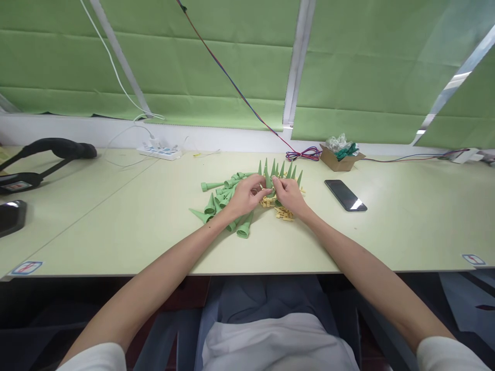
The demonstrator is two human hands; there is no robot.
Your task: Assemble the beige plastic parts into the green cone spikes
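Note:
Over the middle of the table, my left hand (247, 196) grips a green plastic cone (268, 179), point up, between thumb and fingers. My right hand (290, 194) is closed in a pinch against the cone's right side; whatever its fingertips hold is hidden. Below both hands lie small yellow plastic pieces (284, 214), some covered by the fingers. A row of upright green cones (290, 169) stands just behind my hands. To the left is a loose pile of green cones (222, 196), lying at various angles, with one cone (243, 230) nearest the table's front edge.
A black phone (345, 195) lies to the right, with a small cardboard box (340, 158) of plastic wrap and green material behind it. Coiled cables (305, 154) and a white power strip (160, 150) sit along the back. A black strap-like object (58, 149) is far left.

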